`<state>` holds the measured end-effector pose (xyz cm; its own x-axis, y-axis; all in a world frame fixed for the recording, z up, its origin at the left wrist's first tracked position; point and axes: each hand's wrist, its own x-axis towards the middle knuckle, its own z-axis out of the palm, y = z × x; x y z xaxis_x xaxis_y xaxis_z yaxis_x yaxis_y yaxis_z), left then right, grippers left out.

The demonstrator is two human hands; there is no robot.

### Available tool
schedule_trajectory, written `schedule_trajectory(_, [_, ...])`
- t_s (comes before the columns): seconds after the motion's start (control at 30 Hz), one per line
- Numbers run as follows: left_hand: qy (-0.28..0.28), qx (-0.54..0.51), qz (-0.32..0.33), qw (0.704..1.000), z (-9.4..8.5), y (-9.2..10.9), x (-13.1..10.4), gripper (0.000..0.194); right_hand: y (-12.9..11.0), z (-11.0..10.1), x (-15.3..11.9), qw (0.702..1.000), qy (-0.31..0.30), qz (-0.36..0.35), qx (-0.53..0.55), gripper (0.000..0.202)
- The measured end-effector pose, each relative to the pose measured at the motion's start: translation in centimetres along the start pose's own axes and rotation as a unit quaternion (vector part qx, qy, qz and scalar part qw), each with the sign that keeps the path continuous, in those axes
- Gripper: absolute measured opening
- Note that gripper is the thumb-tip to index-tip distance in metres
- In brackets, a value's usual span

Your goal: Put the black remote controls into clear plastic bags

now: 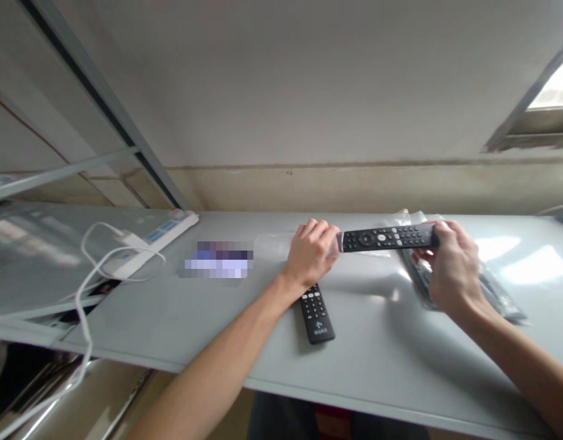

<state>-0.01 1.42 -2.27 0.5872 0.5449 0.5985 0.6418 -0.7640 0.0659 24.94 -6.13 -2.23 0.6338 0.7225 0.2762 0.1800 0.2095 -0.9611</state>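
Observation:
A black remote control (384, 238) is held level above the table, buttons facing me. My right hand (453, 263) is closed around its right end. At its other end my left hand (311, 250) is closed on a clear plastic sleeve (274, 245), which trails off to the left and meets the remote's left tip. Just below my left wrist a second black remote (318, 318) lies face up on the table, its upper part hidden by my arm. Behind and under my right hand are more dark remotes in clear plastic bags (496, 296), partly hidden.
The grey table (263, 330) runs along a wall. On the left lie a white power strip (157, 241) with a white cable (82, 305) and a metal shelf post (148, 165). A blurred-out patch (217, 260) covers an object on the table.

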Motion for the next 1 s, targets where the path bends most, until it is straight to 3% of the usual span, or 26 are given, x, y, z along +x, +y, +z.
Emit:
schedule_trajectory(0.1, [-0.015, -0.001, -0.006, 1.000, -0.1, 0.0, 0.0, 0.016, -0.8, 0.5, -0.5, 0.999, 0.010, 0.020, 0.032, 0.026])
schedule_trajectory(0.2, [-0.022, -0.001, -0.005, 1.000, -0.3, 0.2, 0.0, 0.015, -1.7, 0.9, -1.5, 0.999, -0.023, 0.004, 0.030, 0.026])
schedule_trajectory(0.43, [-0.053, 0.012, 0.059, 0.997, -0.9, 1.2, 0.0, 0.012, -2.4, 2.2, -5.1, 0.969, -0.247, -0.007, -0.008, 0.044])
schedule_trajectory(0.5, [-0.060, 0.012, 0.076, 0.995, -1.2, 1.6, 0.0, 0.016, -2.1, 2.4, -5.7, 0.962, -0.273, 0.005, -0.009, 0.048])
schedule_trajectory(0.6, [-0.053, -0.014, 0.078, 0.995, -1.4, 1.9, 0.0, 0.028, -1.5, 2.4, -5.3, 0.974, -0.226, -0.003, 0.006, 0.047])
schedule_trajectory(0.73, [-0.024, -0.033, 0.054, 0.998, -1.0, 1.7, -0.1, 0.061, -1.0, 1.8, -3.3, 0.992, -0.117, -0.012, 0.048, 0.045])
schedule_trajectory(0.8, [-0.019, -0.030, 0.029, 0.999, -0.8, 1.6, -0.1, 0.066, -0.9, 1.5, -2.5, 0.994, -0.081, -0.005, 0.070, 0.043])
schedule_trajectory(0.87, [-0.027, -0.020, -0.002, 0.999, -0.6, 1.5, -0.2, 0.058, -1.0, 1.3, -2.0, 0.994, -0.062, 0.000, 0.086, 0.040])
schedule_trajectory(1.0, [-0.061, 0.002, -0.043, 0.997, -0.6, 1.5, -0.1, 0.023, -1.3, 1.3, -2.2, 0.992, -0.072, -0.009, 0.099, 0.035])
